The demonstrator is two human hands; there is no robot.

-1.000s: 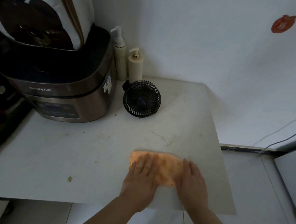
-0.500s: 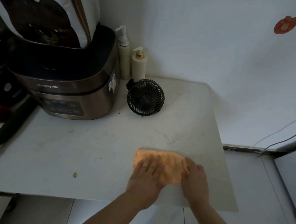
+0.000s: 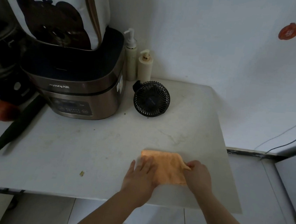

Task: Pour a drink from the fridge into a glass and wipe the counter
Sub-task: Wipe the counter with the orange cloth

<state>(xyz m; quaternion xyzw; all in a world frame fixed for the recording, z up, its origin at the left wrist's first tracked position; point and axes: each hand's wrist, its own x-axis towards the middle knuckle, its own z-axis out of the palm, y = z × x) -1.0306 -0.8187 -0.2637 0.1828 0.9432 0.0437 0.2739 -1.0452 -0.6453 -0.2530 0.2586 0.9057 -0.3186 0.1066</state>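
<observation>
An orange cloth (image 3: 167,166) lies flat on the white counter (image 3: 88,153), near its front right part. My left hand (image 3: 141,178) rests flat on the cloth's left half, fingers spread and pointing away from me. My right hand (image 3: 198,176) is at the cloth's right edge, fingers pinching a raised corner of it. No glass or drink is in view.
A steel rice cooker (image 3: 78,88) stands at the back left with a white printed bag (image 3: 54,9) above it. Two pump bottles (image 3: 137,63) and a small black fan (image 3: 151,98) stand by the wall. A dark cucumber (image 3: 16,127) and tomatoes (image 3: 1,110) lie far left. A crumb (image 3: 81,173) sits near the front edge.
My right hand went from lying flat on the cloth to pinching its right edge, lifting a corner. My left hand stays pressed on the cloth.
</observation>
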